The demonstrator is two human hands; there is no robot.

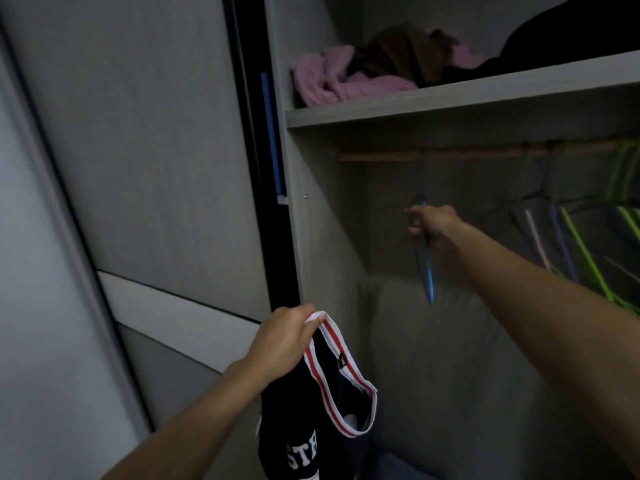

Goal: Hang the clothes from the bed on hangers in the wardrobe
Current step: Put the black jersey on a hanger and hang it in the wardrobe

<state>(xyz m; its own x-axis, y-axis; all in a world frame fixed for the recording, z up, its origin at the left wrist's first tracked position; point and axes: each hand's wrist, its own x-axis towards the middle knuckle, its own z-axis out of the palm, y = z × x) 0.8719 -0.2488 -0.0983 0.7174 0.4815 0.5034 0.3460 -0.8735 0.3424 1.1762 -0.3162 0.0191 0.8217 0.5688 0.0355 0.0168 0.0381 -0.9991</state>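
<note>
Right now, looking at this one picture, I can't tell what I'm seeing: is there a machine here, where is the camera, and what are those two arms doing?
There is no machine here. These are a person's two bare hands, filmed by a wide-angle camera worn on the head, which looks forward and down. That is why both arms stretch away from the bottom of the picture.

The left hand grips a dark garment by its red-and-white striped band. The right hand reaches into the open wardrobe and holds a blue hanger, which seems to hang from the wooden rail; that part is dim and blurred. More hangers, green among them, hang further right. On the shelf above lie pink and brown clothes.
</note>
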